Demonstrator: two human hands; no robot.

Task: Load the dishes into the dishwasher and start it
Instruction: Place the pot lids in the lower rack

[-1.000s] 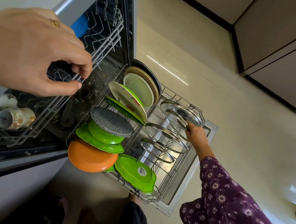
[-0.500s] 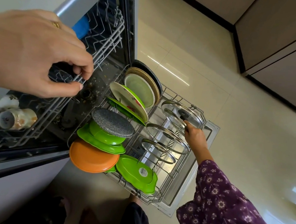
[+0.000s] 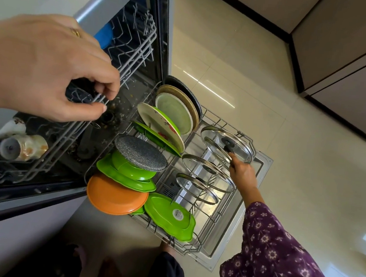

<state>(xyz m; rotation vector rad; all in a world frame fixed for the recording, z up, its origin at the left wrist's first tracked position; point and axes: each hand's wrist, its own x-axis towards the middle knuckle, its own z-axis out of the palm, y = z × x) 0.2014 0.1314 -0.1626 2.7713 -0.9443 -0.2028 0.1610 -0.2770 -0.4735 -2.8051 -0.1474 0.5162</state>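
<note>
Your right hand [image 3: 243,173] pinches the far glass lid [image 3: 226,142] by its rim, tilted on edge in the lower rack [image 3: 217,217] beyond two other lids [image 3: 208,169], plates [image 3: 175,113] alongside, while your left hand [image 3: 46,67] pinches the upper rack [image 3: 136,51] wire.

**Head view.** The lower rack [image 3: 221,211] stands drawn out over the open door [image 3: 264,168].

- **Right side of the rack:** three glass lids stand tilted in a row, the far lid [image 3: 226,143], middle lid [image 3: 208,172] and near lid [image 3: 197,187]. The right hand [image 3: 242,173] holds the far lid by its lower rim.
- **Left side of the rack:** upright plates [image 3: 175,113] fill the far end. Toward the near end, a grey speckled disc [image 3: 140,153] rests on a green bowl [image 3: 129,170].
- **Near-left corner of the rack:** an orange plate [image 3: 114,195] stands beside a green labelled plate [image 3: 170,215].
- **Above and left of the rack:** the left hand [image 3: 50,67] pinches a front wire of the upper rack [image 3: 128,50], which holds a patterned cup [image 3: 23,147].
</note>
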